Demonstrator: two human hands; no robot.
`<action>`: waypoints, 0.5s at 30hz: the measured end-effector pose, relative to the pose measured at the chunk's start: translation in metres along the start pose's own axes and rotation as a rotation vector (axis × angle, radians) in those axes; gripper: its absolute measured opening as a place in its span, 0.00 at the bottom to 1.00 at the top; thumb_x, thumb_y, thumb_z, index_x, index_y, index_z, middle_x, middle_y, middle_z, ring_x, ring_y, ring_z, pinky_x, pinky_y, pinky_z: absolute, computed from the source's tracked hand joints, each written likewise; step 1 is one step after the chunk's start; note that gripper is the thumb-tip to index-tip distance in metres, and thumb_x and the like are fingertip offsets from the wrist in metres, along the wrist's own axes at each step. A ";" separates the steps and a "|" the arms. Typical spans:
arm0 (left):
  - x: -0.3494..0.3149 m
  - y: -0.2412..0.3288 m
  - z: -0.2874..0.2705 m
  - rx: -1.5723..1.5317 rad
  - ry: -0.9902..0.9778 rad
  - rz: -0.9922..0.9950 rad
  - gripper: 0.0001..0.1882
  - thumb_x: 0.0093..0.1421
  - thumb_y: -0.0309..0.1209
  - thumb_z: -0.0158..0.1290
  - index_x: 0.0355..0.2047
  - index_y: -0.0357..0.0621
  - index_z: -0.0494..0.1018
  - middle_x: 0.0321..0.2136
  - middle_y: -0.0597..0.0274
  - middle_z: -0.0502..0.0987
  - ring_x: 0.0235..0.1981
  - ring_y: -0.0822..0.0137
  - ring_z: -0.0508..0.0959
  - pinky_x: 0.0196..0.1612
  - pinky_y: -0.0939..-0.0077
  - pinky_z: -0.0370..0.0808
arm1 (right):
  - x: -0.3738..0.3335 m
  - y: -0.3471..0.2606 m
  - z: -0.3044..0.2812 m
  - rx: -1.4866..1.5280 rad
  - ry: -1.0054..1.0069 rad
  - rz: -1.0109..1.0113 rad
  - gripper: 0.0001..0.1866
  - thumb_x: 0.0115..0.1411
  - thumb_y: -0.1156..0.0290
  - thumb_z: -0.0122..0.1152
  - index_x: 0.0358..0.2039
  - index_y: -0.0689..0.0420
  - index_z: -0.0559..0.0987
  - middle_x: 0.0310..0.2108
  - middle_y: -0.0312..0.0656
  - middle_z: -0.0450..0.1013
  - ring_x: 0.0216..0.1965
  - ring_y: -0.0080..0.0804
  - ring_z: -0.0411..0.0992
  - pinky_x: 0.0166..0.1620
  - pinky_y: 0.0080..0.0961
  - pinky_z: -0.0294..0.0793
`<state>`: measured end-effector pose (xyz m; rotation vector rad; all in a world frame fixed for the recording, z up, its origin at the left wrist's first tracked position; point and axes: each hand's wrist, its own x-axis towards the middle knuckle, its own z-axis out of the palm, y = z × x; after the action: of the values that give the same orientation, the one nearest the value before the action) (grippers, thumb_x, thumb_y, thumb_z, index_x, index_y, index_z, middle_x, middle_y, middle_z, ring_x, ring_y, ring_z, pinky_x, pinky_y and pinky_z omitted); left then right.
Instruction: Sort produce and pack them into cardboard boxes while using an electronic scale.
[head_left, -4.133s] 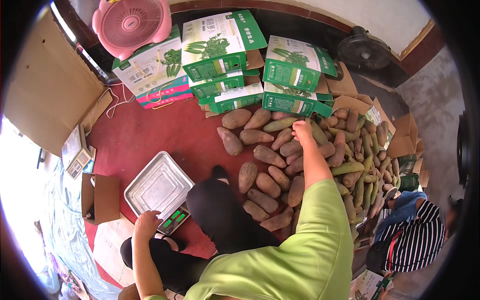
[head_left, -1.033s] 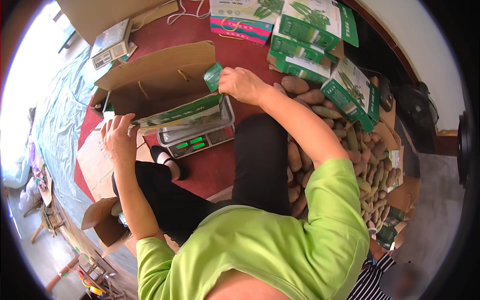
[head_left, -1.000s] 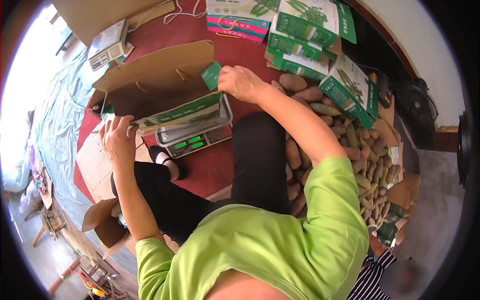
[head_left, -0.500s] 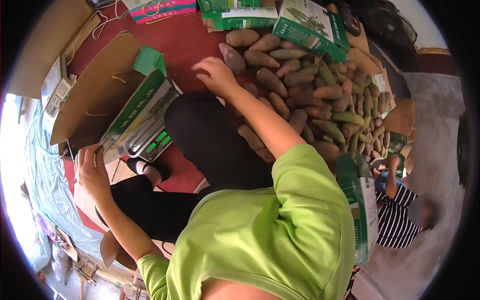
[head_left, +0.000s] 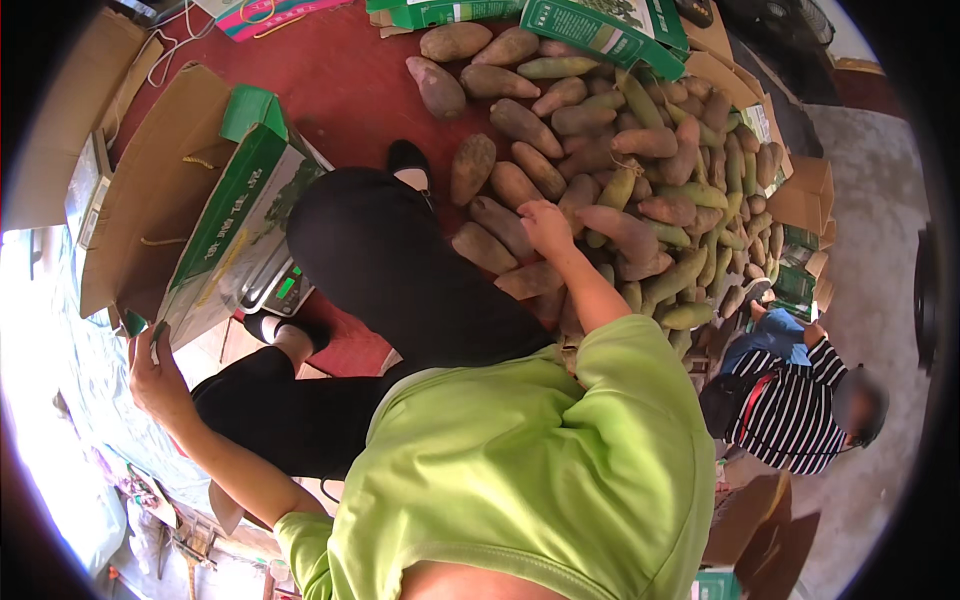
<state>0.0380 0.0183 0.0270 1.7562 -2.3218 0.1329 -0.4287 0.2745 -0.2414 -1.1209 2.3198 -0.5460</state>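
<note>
From the head view we see our left hand (head_left: 155, 372) down at the lower left, grip closed on the bottom corner of the green-and-white carton (head_left: 235, 235), which lies tilted on top of the scale (head_left: 278, 290) on the red floor (head_left: 340, 85). Our right hand (head_left: 547, 226) is out over the heap of sweet potatoes (head_left: 610, 160), fingers curled down onto a long reddish sweet potato (head_left: 617, 232); we cannot tell whether that grip has actually closed round it. A flat brown cardboard box (head_left: 150, 190) lies just beside the carton. At the far right a person in a striped shirt (head_left: 795, 405) crouches beside the heap.
</note>
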 end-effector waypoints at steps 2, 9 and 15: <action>0.001 -0.001 -0.003 -0.068 -0.039 0.002 0.07 0.57 0.31 0.55 0.35 0.45 0.77 0.34 0.60 0.79 0.33 0.57 0.78 0.35 0.69 0.72 | -0.005 0.003 -0.015 -0.089 0.039 -0.097 0.10 0.50 0.73 0.59 0.35 0.53 0.79 0.36 0.44 0.74 0.43 0.44 0.71 0.45 0.36 0.72; 0.000 -0.022 0.010 -0.154 -0.020 0.019 0.07 0.57 0.29 0.55 0.35 0.42 0.76 0.33 0.58 0.78 0.32 0.57 0.78 0.36 0.70 0.73 | 0.004 0.028 -0.086 -0.369 0.164 0.026 0.21 0.46 0.66 0.65 0.43 0.49 0.76 0.43 0.40 0.71 0.49 0.43 0.67 0.48 0.42 0.70; -0.008 -0.023 0.016 -0.102 -0.006 -0.024 0.08 0.58 0.32 0.55 0.37 0.44 0.76 0.35 0.61 0.79 0.34 0.58 0.79 0.37 0.70 0.72 | -0.013 0.044 -0.114 -0.592 -0.056 0.365 0.37 0.43 0.58 0.70 0.56 0.44 0.67 0.56 0.36 0.63 0.58 0.38 0.61 0.52 0.49 0.65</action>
<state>0.0601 0.0155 0.0079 1.7367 -2.2682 0.0042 -0.5160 0.3258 -0.1716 -0.8868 2.6234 0.3256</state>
